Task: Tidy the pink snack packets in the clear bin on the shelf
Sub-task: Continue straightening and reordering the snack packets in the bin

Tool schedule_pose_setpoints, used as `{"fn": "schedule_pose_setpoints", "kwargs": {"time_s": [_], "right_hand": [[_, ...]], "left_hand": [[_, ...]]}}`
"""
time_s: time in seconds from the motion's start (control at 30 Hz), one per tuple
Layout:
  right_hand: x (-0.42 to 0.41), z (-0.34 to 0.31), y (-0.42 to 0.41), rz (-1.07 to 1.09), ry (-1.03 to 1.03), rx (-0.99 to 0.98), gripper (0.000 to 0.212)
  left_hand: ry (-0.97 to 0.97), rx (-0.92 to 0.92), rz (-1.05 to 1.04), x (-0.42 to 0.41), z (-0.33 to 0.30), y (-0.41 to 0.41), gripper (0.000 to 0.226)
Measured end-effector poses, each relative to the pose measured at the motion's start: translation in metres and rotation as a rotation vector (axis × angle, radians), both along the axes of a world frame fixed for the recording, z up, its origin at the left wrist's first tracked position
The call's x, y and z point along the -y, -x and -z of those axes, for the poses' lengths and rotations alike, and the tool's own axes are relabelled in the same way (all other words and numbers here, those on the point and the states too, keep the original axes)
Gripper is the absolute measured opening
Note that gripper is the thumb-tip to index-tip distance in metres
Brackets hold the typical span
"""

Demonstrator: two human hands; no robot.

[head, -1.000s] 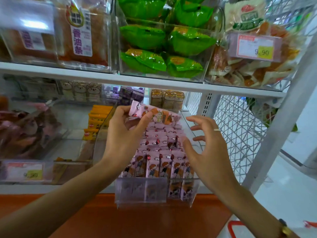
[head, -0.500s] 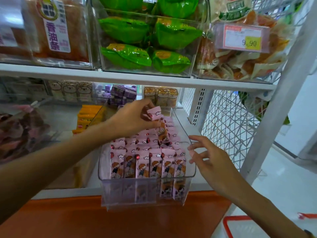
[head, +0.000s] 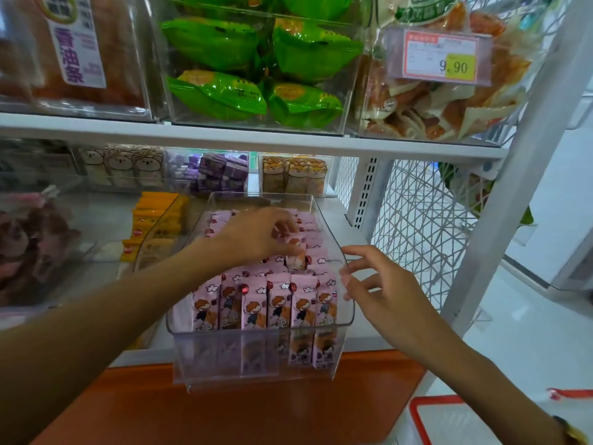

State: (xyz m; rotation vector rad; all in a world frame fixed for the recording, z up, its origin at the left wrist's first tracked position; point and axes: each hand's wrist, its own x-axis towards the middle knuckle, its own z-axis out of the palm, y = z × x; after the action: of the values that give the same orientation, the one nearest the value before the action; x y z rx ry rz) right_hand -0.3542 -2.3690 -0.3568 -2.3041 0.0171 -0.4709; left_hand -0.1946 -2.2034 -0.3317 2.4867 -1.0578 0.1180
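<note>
1. upper shelf, far left: a clear container holds a brown snack bag with a white label [head: 78, 43] printed in purple characters.
2. upper shelf, centre: green packets [head: 256, 62] are stacked in a clear box.
3. lower shelf, left: orange packets [head: 154, 220] stand in a row in a clear tray just beside the clear bin.
4. left hand [head: 256, 236]: reaches over the left wall of the clear bin [head: 256, 364] into its middle. the fingers are closed together on one pink packet [head: 296, 252], which sits tilted above the rows.
5. clear bin: rests on the lower shelf with its front overhanging the shelf edge. pink snack packets [head: 256, 306] fill it in rows; the front row stands upright, cartoon faces toward the camera.
6. lower shelf, rear: purple boxes [head: 221, 171] and cat-faced packets [head: 295, 175] stand behind the bin.
7. right hand [head: 382, 290]: positioned at the bin's right wall, near the front corner. fingers are spread apart and hold nothing; whether the fingertips touch the wall cannot be told.
8. upper shelf, right: a price tag [head: 439, 54] reading 9.90 hangs on a bag of orange and white snacks.
9. far right: a white wire mesh panel [head: 417, 226] closes the shelf side.
</note>
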Motion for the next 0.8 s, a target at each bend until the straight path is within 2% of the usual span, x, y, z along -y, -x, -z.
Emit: {"fn": "schedule_pose_setpoints", "kwargs": {"time_s": [0.1,0.2,0.27,0.33,0.4,0.5,0.67,0.8], "right_hand": [[0.000,0.000,0.000,0.006,0.027,0.003,0.029],[0.000,0.000,-0.001,0.009,0.040,-0.003,0.030],[-0.001,0.000,0.000,0.006,0.038,-0.007,0.032],[-0.001,-0.002,0.001,0.030,0.068,0.013,0.036],[-0.002,-0.006,0.002,0.094,0.203,0.116,0.039],[-0.012,-0.020,-0.005,0.113,0.451,0.254,0.030],[-0.033,-0.025,-0.031,0.024,0.840,0.113,0.030],[-0.039,-0.029,-0.046,0.029,0.910,0.049,0.018]], "left_hand": [[-0.260,0.096,0.063,-0.006,0.009,0.001,0.041],[-0.353,0.070,0.102,-0.006,0.002,0.004,0.040],[-0.310,0.067,0.098,-0.008,-0.004,0.008,0.039],[-0.148,0.078,0.072,-0.010,-0.009,0.015,0.035],[-0.067,0.018,0.107,-0.011,-0.012,0.026,0.031],[-0.075,-0.026,0.140,-0.015,-0.006,0.047,0.029],[-0.009,0.196,0.012,-0.029,0.014,0.069,0.035],[0.030,0.226,-0.030,-0.037,0.018,0.071,0.032]]}}
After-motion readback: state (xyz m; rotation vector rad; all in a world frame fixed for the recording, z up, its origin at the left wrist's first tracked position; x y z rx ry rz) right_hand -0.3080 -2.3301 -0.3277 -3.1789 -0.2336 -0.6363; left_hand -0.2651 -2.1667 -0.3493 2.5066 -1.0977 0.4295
